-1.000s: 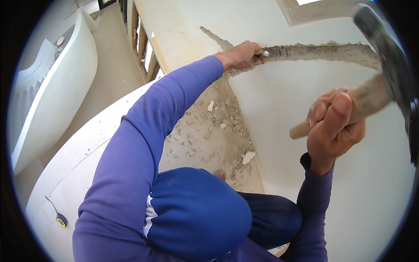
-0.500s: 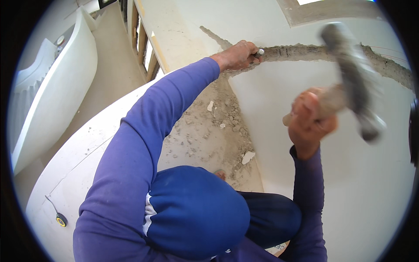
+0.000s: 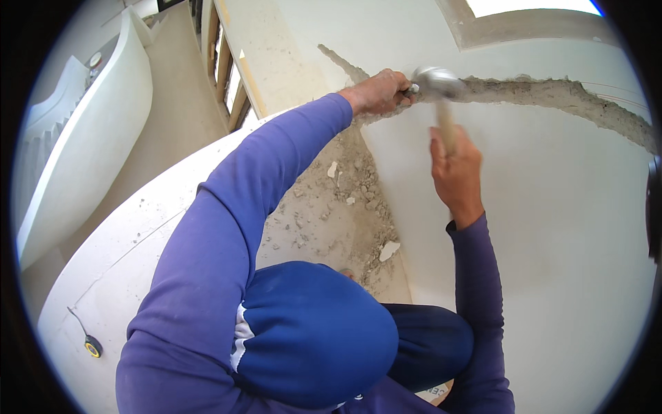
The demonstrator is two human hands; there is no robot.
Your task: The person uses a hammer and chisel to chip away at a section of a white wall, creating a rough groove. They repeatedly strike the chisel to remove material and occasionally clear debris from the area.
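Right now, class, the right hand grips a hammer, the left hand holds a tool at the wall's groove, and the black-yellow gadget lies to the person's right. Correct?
No: the head view shows the black-yellow gadget to the person's left. The right hand grips a hammer, the left hand holds a tool at the groove.

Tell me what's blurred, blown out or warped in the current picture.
Head view, centre: the hammer is motion-blurred, worst at its head, and the right hand slightly soft, while the left hand looks fairly crisp; head view, top right: the bright opening is washed out to white, its lower edge bowed; head view, rim: the fisheye image falls off to black.
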